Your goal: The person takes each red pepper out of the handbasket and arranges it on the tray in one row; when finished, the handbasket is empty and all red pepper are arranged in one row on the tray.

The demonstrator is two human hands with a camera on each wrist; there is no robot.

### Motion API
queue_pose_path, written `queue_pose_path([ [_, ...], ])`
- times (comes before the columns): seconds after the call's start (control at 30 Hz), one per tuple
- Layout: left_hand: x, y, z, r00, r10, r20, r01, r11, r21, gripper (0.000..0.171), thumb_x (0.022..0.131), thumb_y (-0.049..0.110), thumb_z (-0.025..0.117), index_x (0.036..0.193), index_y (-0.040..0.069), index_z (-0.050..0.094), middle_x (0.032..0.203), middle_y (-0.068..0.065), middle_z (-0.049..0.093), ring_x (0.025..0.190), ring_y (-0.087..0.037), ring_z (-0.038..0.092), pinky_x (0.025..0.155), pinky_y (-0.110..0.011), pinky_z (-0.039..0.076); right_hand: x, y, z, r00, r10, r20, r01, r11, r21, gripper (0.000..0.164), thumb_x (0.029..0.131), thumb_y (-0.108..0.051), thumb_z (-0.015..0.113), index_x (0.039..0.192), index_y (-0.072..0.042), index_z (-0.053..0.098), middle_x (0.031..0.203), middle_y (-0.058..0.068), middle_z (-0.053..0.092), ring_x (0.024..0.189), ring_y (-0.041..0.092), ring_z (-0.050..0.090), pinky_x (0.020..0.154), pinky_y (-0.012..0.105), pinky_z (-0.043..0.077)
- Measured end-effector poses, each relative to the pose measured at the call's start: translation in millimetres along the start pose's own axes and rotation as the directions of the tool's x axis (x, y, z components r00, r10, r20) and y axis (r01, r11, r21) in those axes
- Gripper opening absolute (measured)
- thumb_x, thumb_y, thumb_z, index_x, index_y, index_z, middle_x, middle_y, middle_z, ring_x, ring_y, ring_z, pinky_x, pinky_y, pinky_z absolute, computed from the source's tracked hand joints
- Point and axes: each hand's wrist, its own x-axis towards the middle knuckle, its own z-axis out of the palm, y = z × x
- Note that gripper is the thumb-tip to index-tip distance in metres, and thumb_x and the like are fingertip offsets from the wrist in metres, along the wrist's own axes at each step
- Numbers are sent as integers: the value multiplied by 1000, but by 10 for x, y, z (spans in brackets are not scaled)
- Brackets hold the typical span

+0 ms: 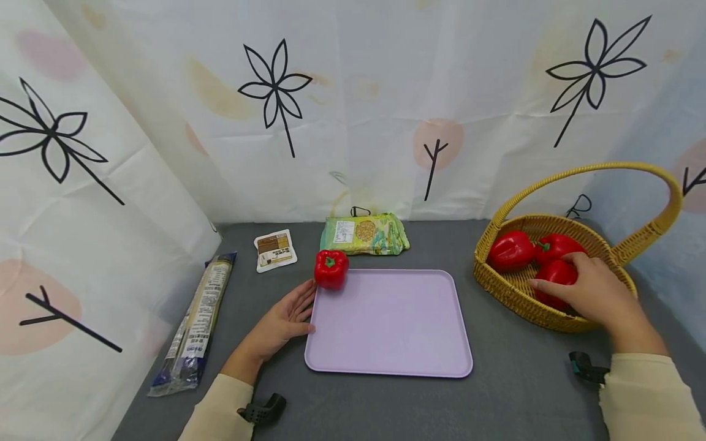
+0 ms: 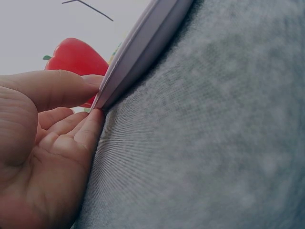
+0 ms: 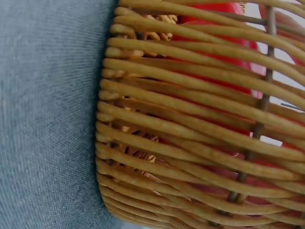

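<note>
Left hand (image 1: 282, 321), fingers extended, touches the tray's (image 1: 388, 324) left edge, seemingly steadying it; right hand (image 1: 599, 293), its hold partly hidden, grips 1 pepper (image 1: 554, 272) in the basket (image 1: 515, 300).

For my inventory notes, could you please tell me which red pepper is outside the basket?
The red pepper at the far left corner of the tray; the other three are inside the basket.

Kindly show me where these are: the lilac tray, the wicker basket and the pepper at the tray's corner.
Lilac tray (image 1: 388, 324), head view: its bare middle.
Wicker basket (image 1: 513, 300), head view: woven front wall.
Corner pepper (image 1: 331, 274), head view: red body below the stem.
</note>
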Motion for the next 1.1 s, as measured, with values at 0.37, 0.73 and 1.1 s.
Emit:
queue_pose_path([
  [0.37, 11, 15, 2, 1000, -14, -12, 14, 1000, 4, 104, 91, -21, 70, 173, -1, 9, 180, -15, 11, 164, -32, 14, 121, -33, 35, -10, 34, -67, 997, -63, 43, 60, 997, 53, 84, 103, -40, 73, 149, 17, 33, 134, 50, 42, 116, 66, 46, 86, 81, 51],
  [0.73, -12, -4, -3, 1000, 7, 4, -7, 1000, -6, 104, 91, -20, 70, 173, -2, 8, 180, -16, 10, 164, -35, 12, 122, -33, 34, -104, 53, -106, 982, -152, -108, 182, 912, 369, 66, 100, -3, 74, 148, 8, 31, 133, 39, 42, 99, 37, 54, 65, 21, 51],
  [1.1, -6, -20, -10, 1000, 3, 5, -3, 1000, -10, 104, 92, -19, 70, 173, -1, 9, 180, -15, 10, 164, -34, 12, 122, -33, 33, -138, -38, -69, 984, -115, -135, 168, 849, 500, 73, 105, -15, 76, 159, 4, 30, 148, 32, 41, 103, -10, 50, 74, 9, 53],
])
